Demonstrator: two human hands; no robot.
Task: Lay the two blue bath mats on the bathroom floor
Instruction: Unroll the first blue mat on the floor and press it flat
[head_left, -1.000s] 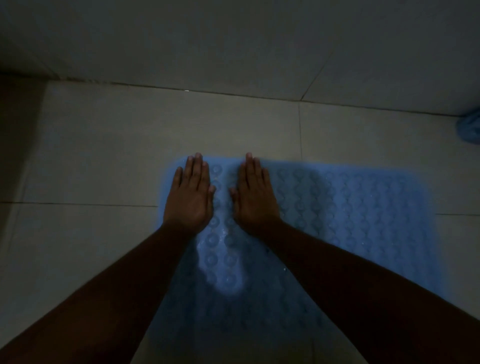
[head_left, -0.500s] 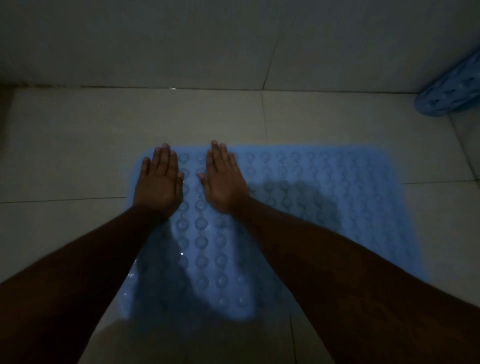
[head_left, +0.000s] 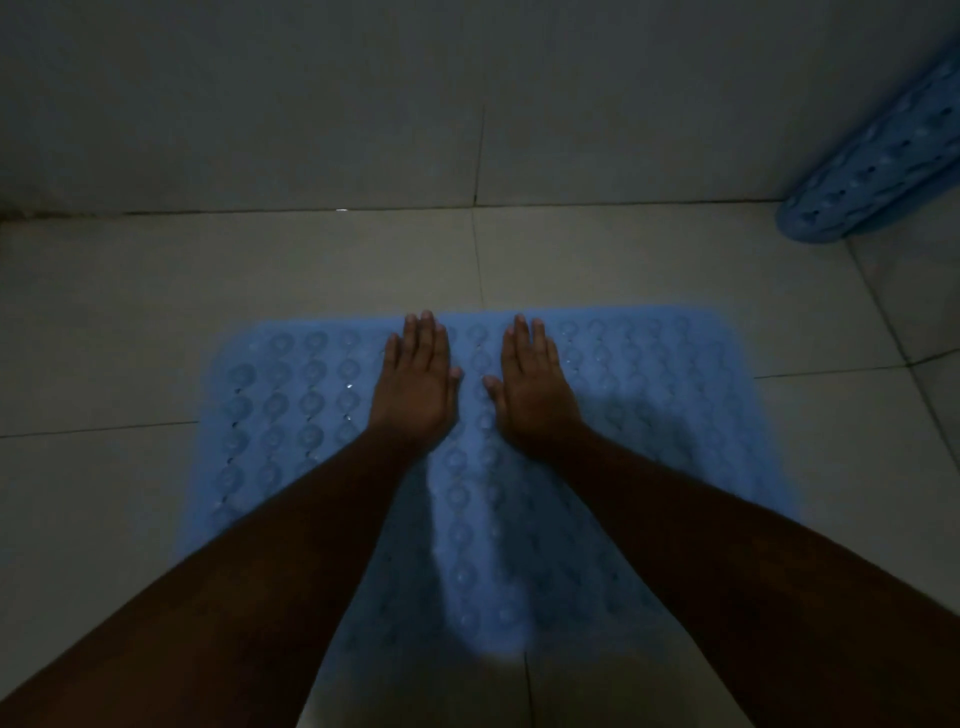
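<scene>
A blue bath mat (head_left: 649, 395) with rows of round bumps lies flat on the pale tiled floor, in the middle of the view. My left hand (head_left: 415, 384) and my right hand (head_left: 535, 389) rest palm down on its far middle part, side by side, fingers together and pointing at the wall, holding nothing. My forearms cover part of the mat's near half. A second blue mat (head_left: 878, 182) leans rolled or curled against the wall at the far right, partly cut off by the frame edge.
The room is dim. A tiled wall (head_left: 311, 104) rises just beyond the mat, meeting the floor (head_left: 104, 322) along a dark grout line. Bare floor tiles lie to the left of the mat and between the mat and the wall.
Both hands have slid from the mat's left part to its middle, still flat on it. The view has turned right, and more of the second mat shows.
</scene>
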